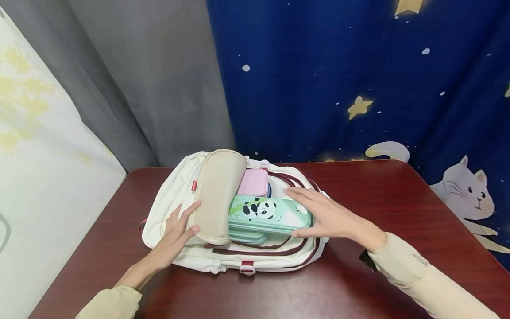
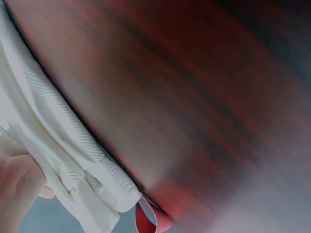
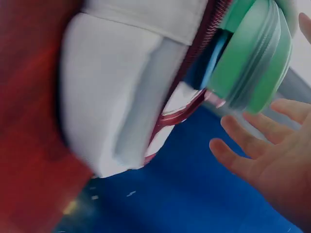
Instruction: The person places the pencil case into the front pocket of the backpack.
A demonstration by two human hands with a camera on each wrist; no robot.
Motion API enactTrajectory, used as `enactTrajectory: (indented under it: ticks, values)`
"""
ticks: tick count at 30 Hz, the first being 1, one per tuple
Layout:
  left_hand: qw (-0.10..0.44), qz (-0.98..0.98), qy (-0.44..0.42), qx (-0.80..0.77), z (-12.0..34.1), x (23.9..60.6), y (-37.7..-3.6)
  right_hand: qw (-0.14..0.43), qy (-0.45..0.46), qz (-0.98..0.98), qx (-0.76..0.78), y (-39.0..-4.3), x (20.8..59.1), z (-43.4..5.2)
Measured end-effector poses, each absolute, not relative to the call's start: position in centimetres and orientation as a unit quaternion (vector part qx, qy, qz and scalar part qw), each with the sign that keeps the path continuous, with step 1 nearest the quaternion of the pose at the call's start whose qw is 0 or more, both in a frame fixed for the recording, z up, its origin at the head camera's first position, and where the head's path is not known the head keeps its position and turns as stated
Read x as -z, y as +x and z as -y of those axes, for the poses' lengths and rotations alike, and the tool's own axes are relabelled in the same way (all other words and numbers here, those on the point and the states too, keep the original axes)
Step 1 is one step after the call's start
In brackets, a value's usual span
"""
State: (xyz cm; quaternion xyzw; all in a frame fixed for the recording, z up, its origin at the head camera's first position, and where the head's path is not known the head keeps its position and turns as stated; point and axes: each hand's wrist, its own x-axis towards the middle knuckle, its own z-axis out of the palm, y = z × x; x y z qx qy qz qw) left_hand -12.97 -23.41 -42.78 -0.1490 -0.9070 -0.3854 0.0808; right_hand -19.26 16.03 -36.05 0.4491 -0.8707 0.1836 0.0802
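A white backpack [image 1: 163,208] lies on the table, its beige flap [image 1: 219,195] folded back. A mint-green pencil case [image 1: 255,212] with a panda print sticks out from under the flap. Below it shows the edge of another mint-green case [image 1: 251,238], and behind it a pink box [image 1: 254,182]. My left hand [image 1: 173,235] rests against the bag at the flap's left edge, fingers extended. Around the right end of the panda case my right hand [image 1: 326,215] is spread; the right wrist view shows its straight fingers [image 3: 243,138] beside the case, apparently apart from it.
The dark red wooden table [image 1: 358,190] extends around the bag. Behind it hang a grey curtain [image 1: 159,79] and a blue star-patterned curtain [image 1: 311,88]. Dark red zips [image 1: 259,252] edge the bag, and a buckle [image 1: 247,268] sits on its near side.
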Motion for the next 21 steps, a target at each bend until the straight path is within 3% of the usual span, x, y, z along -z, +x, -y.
enactTrajectory:
  ticks: [6,21]
  values:
    - [0.08,0.908,-0.15,0.382,23.5,43.0,-13.1,0.07,0.397,0.89,-0.215,-18.3,37.6,-18.5]
    - [0.09,0.909,-0.156,0.375,23.2,43.1,-13.2,0.098,0.42,0.862,-0.267,-19.1,39.1,-18.4]
